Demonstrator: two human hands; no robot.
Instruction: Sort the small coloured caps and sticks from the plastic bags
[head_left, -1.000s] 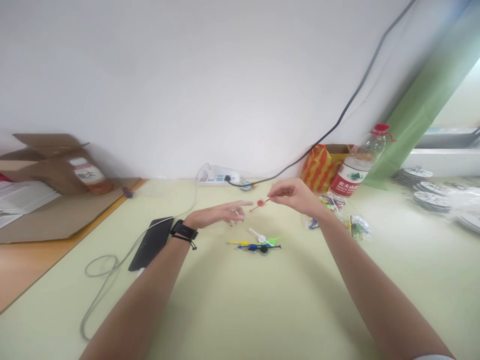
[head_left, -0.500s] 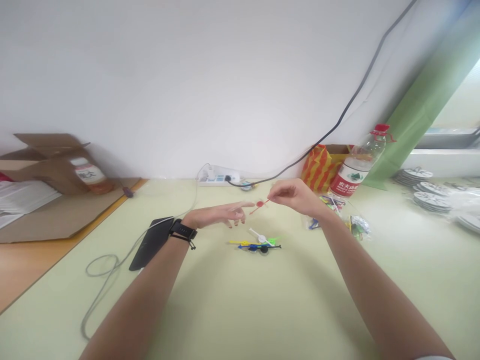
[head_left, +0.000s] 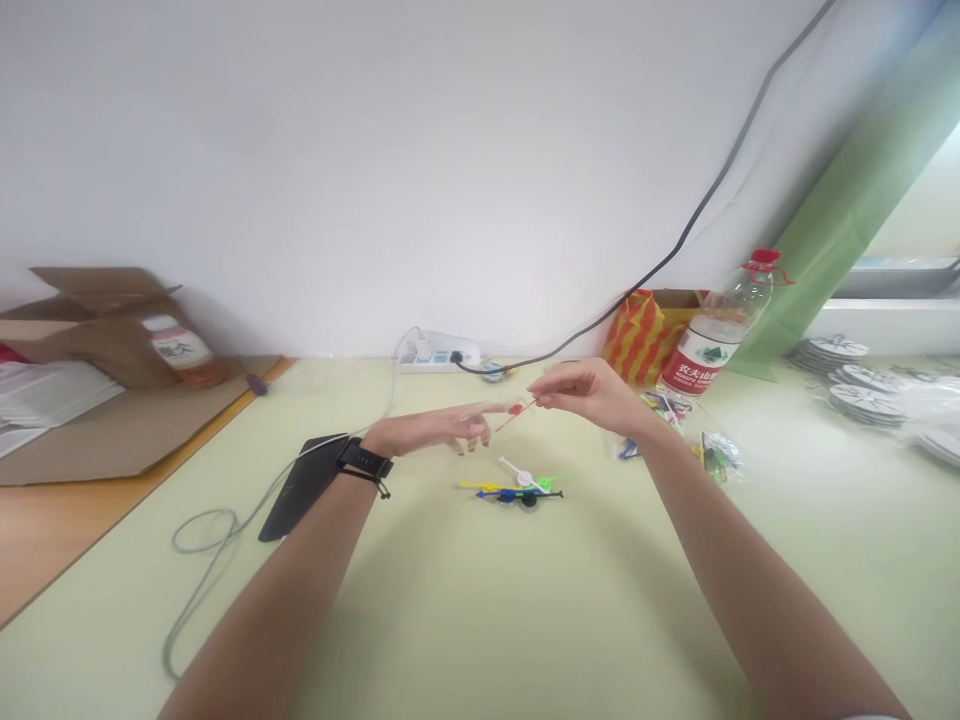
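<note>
My right hand (head_left: 576, 388) pinches one end of a thin red plastic spinner arrow (head_left: 516, 409), which has a round disc at its middle. The arrow slants down to the left, in the air above the table. My left hand (head_left: 450, 428), with a black watch on the wrist, has its index finger stretched toward the disc; whether it touches, I cannot tell. The other fingers of that hand are loosely bent and hold nothing visible. Below both hands a small pile of spinner arrows (head_left: 525, 480) in white, yellow, blue, green and black lies on the table.
A black flat device (head_left: 304, 485) and grey cable lie at left, near a cardboard box (head_left: 97, 410) and bottle. A power strip (head_left: 439, 352) sits by the wall. At right stand a large water bottle (head_left: 712, 340), plastic bags of parts (head_left: 720, 455) and stacked discs (head_left: 866, 402).
The red spinner arrow has turned slightly and shifted a little left with my right fingertips. My left hand stays nearly where it was; the pile is unchanged.
</note>
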